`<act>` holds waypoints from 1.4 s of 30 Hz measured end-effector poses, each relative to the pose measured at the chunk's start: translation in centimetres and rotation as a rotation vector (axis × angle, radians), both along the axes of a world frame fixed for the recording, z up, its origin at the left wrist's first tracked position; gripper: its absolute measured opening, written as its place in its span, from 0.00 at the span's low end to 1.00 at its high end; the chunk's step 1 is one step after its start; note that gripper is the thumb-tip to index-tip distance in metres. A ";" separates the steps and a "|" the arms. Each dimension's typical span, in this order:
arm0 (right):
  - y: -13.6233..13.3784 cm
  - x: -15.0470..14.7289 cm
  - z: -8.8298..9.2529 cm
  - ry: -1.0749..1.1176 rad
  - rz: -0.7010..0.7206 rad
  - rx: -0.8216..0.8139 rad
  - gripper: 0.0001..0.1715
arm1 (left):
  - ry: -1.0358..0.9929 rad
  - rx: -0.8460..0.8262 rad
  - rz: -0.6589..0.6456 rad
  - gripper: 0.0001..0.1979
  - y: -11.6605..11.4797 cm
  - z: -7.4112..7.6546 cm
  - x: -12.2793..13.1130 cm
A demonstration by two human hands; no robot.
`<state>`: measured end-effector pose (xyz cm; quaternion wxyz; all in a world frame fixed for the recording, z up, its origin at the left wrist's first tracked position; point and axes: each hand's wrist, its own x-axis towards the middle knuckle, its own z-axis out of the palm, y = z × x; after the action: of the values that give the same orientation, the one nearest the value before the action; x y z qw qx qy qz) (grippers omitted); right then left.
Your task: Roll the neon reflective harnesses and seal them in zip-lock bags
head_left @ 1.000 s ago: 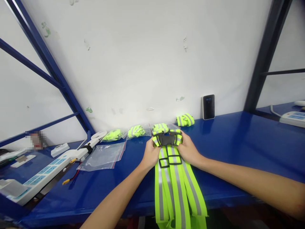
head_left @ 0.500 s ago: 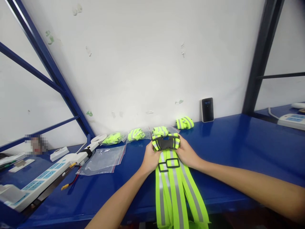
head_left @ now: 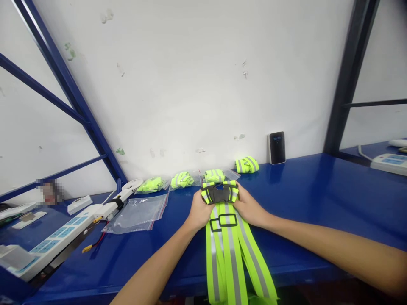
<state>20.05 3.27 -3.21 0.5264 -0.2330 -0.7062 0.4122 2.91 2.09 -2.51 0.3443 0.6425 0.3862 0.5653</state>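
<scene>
Presently, we held the high-visibility reflective harness [head_left: 227,254] over the blue steel workbench [head_left: 295,254], with its black plastic buckle plate [head_left: 220,193] at the top and its lime webbing straps hanging down past the bench's front edge. Our left hand [head_left: 199,210] gripped the left side of the plate and our right hand [head_left: 249,207] the right side, the fingers [head_left: 205,199] curled around the webbing; we could not tell exact fingertip placement. Behind the hands lay three folded lime vests in clear bags [head_left: 182,180] and one unbagged lime bundle [head_left: 246,164]. To the left lay a clear zip-seal bag [head_left: 136,214] and a white power strip [head_left: 54,241]. A small black device [head_left: 277,148] with a lit display stood against the white wall [head_left: 190,84].
</scene>
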 end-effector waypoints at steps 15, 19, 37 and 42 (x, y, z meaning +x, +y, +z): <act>-1.1 -0.5 1.3 0.235 0.282 -0.484 0.26 | -0.204 -0.164 -0.057 0.16 -0.1 0.0 0.0; -1.0 -0.4 1.5 0.261 0.300 -0.469 0.24 | -0.261 -0.258 -0.076 0.17 -0.1 -0.4 0.3; 0.6 0.4 1.3 0.143 0.235 -0.336 0.26 | -0.371 -0.338 -0.291 0.25 -0.4 -0.7 0.0; 0.3 0.5 1.1 0.123 0.212 -0.402 0.26 | -0.257 -0.211 -0.183 0.26 0.3 -1.5 -0.4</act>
<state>20.53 3.56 -2.13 0.4652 -0.2322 -0.5969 0.6111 2.53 2.38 -4.02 0.5061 0.5578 0.3362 0.5654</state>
